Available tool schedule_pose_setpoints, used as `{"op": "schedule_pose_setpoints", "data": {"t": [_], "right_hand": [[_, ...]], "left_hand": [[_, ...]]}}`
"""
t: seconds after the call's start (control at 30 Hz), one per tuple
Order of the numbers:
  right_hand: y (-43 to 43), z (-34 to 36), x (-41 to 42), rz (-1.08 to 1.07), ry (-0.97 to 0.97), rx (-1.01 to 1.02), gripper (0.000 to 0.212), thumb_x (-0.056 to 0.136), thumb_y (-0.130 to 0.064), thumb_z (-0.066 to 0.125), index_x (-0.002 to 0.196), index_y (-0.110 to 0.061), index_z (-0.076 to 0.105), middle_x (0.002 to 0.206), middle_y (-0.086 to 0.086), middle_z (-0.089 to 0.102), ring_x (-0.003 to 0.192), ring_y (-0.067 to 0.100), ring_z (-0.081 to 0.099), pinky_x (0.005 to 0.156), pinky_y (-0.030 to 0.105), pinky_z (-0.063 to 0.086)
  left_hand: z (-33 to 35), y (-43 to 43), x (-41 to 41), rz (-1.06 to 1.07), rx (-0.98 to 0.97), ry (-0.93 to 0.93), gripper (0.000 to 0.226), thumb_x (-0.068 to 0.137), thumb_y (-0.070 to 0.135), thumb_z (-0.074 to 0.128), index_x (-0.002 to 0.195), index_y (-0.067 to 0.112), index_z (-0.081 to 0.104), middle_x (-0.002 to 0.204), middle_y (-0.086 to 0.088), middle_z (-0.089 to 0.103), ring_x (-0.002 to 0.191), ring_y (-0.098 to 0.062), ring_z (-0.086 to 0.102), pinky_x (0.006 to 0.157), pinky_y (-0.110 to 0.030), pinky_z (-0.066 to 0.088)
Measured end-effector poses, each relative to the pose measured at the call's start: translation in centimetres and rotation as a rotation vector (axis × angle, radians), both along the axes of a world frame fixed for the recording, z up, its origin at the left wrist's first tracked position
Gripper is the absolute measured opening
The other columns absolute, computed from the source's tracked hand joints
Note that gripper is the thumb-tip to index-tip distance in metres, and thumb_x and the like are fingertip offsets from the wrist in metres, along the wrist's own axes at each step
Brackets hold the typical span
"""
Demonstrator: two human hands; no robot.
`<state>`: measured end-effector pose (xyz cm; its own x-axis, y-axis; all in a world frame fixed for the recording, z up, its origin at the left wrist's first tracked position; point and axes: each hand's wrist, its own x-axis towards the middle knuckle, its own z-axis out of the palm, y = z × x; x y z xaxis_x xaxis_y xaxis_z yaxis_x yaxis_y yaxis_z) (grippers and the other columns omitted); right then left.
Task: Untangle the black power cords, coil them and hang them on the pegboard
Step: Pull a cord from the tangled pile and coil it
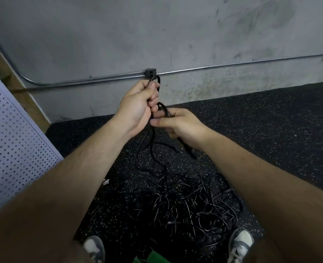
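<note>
Bare forearms [52, 186] span tangled black power-cord pile [191, 202] | above pile, left hand [137, 103] fingers grip black cord loops [157, 80], right hand [177, 124] fingers pinch strand [165, 111] | we judge: coiling; next, draw slack.

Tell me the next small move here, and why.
Probably slide the right hand down the cord and draw a fresh length up out of the tangled pile. The left hand grips loops, the right pinches the cord just below, and strands trail down into that pile.
</note>
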<state>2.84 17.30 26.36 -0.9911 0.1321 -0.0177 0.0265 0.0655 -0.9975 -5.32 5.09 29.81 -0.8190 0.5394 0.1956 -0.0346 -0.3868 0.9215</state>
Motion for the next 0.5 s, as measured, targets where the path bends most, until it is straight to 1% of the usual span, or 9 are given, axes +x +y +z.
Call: {"op": "schedule_pose_setpoints", "data": {"t": [0.07, 0.13, 0.2, 0.27, 0.33, 0.37, 0.4, 0.47, 0.5], "right_hand": [[-1.3, -0.4, 0.0, 0.064, -0.043, 0.128, 0.027, 0.083, -0.025, 0.084, 0.105, -0.012, 0.076, 0.07, 0.006, 0.051, 0.056, 0.013, 0.037, 0.051, 0.026, 0.028], [-2.7, -1.0, -0.4, 0.077, -0.046, 0.12, 0.018, 0.085, -0.028, 0.083, 0.091, -0.012, 0.076, 0.07, 0.01, 0.047, 0.051, 0.013, 0.032, 0.049, 0.026, 0.023], [-3.4, -1.2, -0.9, 0.037, -0.028, 0.078, 0.021, 0.09, -0.029, 0.078, 0.08, -0.012, 0.071, 0.064, 0.008, 0.043, 0.048, 0.013, 0.029, 0.047, 0.026, 0.022], [-3.6, -1.0, -1.4, -0.024, -0.007, 0.025, 0.022, 0.092, -0.031, 0.075, 0.079, -0.013, 0.072, 0.062, 0.006, 0.047, 0.047, 0.012, 0.033, 0.047, 0.025, 0.026], [-3.1, -0.5, -1.8, -0.099, 0.001, -0.041, 0.024, 0.094, -0.033, 0.072, 0.077, -0.016, 0.069, 0.058, -0.003, 0.049, 0.045, 0.008, 0.038, 0.046, 0.023, 0.032], [-2.6, -0.2, -2.1, -0.126, 0.003, -0.087, 0.025, 0.095, -0.034, 0.071, 0.078, -0.017, 0.066, 0.058, -0.006, 0.048, 0.045, 0.006, 0.038, 0.045, 0.021, 0.033], [-2.2, 0.2, -2.3, -0.143, 0.007, -0.154, 0.026, 0.096, -0.035, 0.069, 0.08, -0.016, 0.064, 0.06, -0.006, 0.047, 0.044, 0.005, 0.037, 0.043, 0.019, 0.032], [-1.4, 1.0, -2.7, -0.166, 0.016, -0.315, 0.026, 0.099, -0.034, 0.065, 0.083, -0.013, 0.064, 0.06, -0.005, 0.046, 0.043, 0.005, 0.032, 0.039, 0.018, 0.026], [-1.0, 1.3, -2.8, -0.179, 0.019, -0.376, 0.026, 0.1, -0.033, 0.064, 0.085, -0.012, 0.065, 0.06, -0.005, 0.046, 0.044, 0.005, 0.03, 0.038, 0.018, 0.024]], "left_hand": [[0.1, -0.7, -0.3, -0.008, 0.021, -0.031, 0.016, 0.108, 0.008, 0.04, 0.1, 0.007, 0.054, 0.066, 0.003, 0.04, 0.057, -0.008, 0.034, 0.053, -0.021, 0.031], [0.2, -1.3, -0.7, -0.001, 0.009, -0.035, 0.018, 0.108, 0.009, 0.039, 0.103, 0.006, 0.056, 0.068, 0.003, 0.042, 0.059, -0.008, 0.037, 0.053, -0.021, 0.033], [0.5, -1.7, -1.0, 0.041, -0.032, -0.02, 0.022, 0.109, 0.013, 0.039, 0.109, 0.008, 0.06, 0.073, 0.003, 0.05, 0.064, -0.009, 0.045, 0.057, -0.021, 0.039], [0.5, -2.1, -1.1, 0.121, -0.168, 0.046, 0.024, 0.11, 0.024, 0.041, 0.111, 0.016, 0.064, 0.088, 0.002, 0.061, 0.08, -0.01, 0.059, 0.075, -0.024, 0.052], [-0.3, -2.9, -1.2, 0.172, -0.364, 0.164, 0.021, 0.109, 0.037, 0.043, 0.11, 0.026, 0.061, 0.107, 0.003, 0.066, 0.102, -0.01, 0.064, 0.102, -0.031, 0.05], [-0.9, -3.4, -1.2, 0.152, -0.442, 0.191, 0.026, 0.108, 0.043, 0.043, 0.114, 0.025, 0.062, 0.115, 0.002, 0.067, 0.111, -0.011, 0.064, 0.11, -0.035, 0.047], [-1.7, -4.0, -1.2, 0.092, -0.496, 0.197, 0.038, 0.106, 0.051, 0.043, 0.12, 0.022, 0.063, 0.121, 0.0, 0.069, 0.117, -0.013, 0.064, 0.113, -0.039, 0.044], [-3.2, -5.1, -0.9, -0.093, -0.596, 0.23, 0.064, 0.098, 0.069, 0.041, 0.131, 0.018, 0.062, 0.126, 0.001, 0.071, 0.124, -0.015, 0.063, 0.114, -0.04, 0.042], [-3.8, -5.6, -0.6, -0.181, -0.656, 0.259, 0.066, 0.096, 0.071, 0.04, 0.13, 0.019, 0.063, 0.125, 0.004, 0.072, 0.124, -0.014, 0.063, 0.113, -0.038, 0.042]]}}
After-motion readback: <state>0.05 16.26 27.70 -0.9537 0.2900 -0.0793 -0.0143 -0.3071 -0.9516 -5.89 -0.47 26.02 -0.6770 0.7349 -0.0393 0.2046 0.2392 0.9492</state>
